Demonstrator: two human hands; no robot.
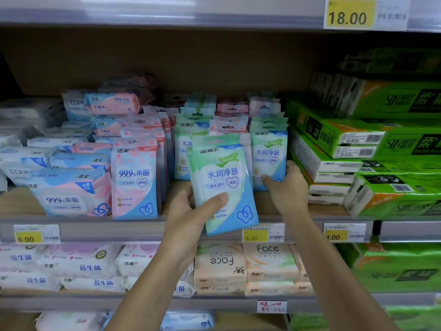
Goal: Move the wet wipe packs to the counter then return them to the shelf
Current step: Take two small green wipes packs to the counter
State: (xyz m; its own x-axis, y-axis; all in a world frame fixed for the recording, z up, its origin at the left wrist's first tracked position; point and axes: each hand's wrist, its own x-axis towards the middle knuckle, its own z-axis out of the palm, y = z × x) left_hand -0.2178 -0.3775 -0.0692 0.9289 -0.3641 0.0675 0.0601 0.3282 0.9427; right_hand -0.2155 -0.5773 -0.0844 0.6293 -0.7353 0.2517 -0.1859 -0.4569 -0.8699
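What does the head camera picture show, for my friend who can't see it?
A left hand holds a green wet wipe pack before a shop shelf, while the right hand grips a second pack standing there.

The light is soft and a bit dim. It comes from above and in front. The back of the shelf [167, 56] sits in brown shadow. The top rail [143, 14] shines white with glare. The white packs [16, 111] at the left edge look blurry, and so do the green packs [393, 60] at the top right
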